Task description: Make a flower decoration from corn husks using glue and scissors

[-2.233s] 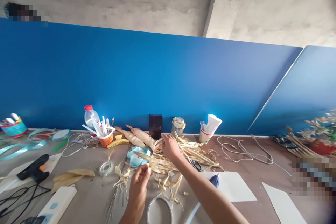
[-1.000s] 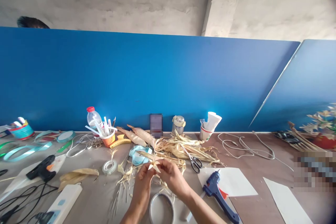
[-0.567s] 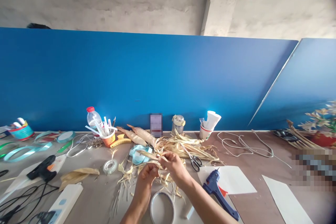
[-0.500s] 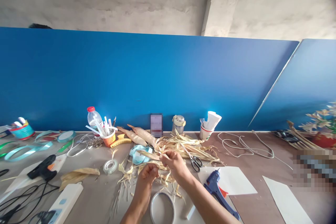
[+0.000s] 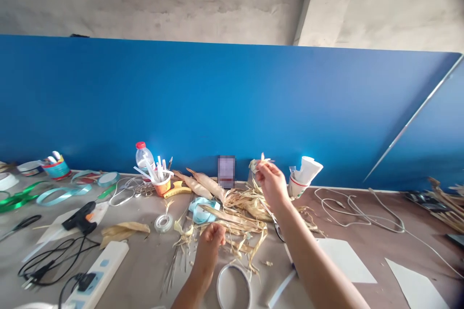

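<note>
My right hand point(image 5: 271, 182) is raised above the table, its fingers pinched on a small piece of dried corn husk point(image 5: 260, 162) held up in front of the blue partition. My left hand point(image 5: 211, 238) rests low near the table, curled into a loose fist at the near edge of the pile of dried corn husks point(image 5: 239, 212); what it holds, if anything, is hidden. A whole wrapped corn cob point(image 5: 203, 184) lies behind the pile. Scissors point(image 5: 277, 229) lie partly behind my right forearm.
A white tape ring point(image 5: 234, 289), clear tape roll point(image 5: 163, 222), black glue gun point(image 5: 80, 215), power strip point(image 5: 97, 268), orange cup of pens point(image 5: 161, 181), water bottle point(image 5: 143, 156), paper cup point(image 5: 299, 181), white cable point(image 5: 362, 210), white paper sheets point(image 5: 346, 265), teal ribbon point(image 5: 60, 195) crowd the table.
My right hand lifted up and away from the left, carrying a small husk piece. My left hand stayed low by the pile. The view shifted left, and my arm now hides the blue glue gun.
</note>
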Tool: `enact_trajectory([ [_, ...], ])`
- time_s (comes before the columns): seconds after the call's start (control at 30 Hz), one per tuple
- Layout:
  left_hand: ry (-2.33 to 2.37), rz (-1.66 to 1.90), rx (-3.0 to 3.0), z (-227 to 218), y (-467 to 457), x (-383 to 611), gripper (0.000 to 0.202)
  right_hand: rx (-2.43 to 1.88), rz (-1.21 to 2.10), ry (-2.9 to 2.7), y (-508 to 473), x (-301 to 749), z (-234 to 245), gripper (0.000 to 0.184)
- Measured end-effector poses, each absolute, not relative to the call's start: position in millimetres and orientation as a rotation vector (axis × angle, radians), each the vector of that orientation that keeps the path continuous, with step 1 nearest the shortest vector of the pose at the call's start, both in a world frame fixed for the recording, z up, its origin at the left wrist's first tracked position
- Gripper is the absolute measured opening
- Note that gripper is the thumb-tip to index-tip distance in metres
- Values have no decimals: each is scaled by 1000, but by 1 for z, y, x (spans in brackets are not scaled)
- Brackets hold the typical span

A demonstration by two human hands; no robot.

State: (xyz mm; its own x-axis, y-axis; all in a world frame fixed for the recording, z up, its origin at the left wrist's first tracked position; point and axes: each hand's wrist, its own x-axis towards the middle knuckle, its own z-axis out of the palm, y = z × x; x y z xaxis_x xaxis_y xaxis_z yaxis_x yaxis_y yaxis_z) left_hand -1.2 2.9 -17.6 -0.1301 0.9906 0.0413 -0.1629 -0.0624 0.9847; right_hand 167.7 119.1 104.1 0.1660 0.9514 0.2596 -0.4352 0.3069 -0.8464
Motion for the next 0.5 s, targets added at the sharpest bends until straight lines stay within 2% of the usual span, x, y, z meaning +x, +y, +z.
enact_trajectory([
  [0.07, 1186, 1413, 1090, -16, 3, -1, 30, -637, 918, -843, 131, 172, 126, 16],
  [0.2, 1288, 1364, 1186, -16, 1, 1, 34, -645, 811, -829, 134, 144, 143, 11],
  [0.3, 1395, 1231, 1347, -16, -2, 4, 35, -957, 1030, -1291, 122, 85, 119, 9],
  [0.37, 1460, 1176, 1544, -17, -6, 6, 27, -1015, 1132, -1443, 112, 40, 90, 9],
  [0.43, 1448, 1209, 1741, -16, -9, 8, 16, -1066, 1187, -1548, 106, 0, 62, 14],
  [0.5, 1398, 1305, 1789, -16, -11, 11, 20, -1116, 1217, -1634, 102, -30, 40, 15],
])
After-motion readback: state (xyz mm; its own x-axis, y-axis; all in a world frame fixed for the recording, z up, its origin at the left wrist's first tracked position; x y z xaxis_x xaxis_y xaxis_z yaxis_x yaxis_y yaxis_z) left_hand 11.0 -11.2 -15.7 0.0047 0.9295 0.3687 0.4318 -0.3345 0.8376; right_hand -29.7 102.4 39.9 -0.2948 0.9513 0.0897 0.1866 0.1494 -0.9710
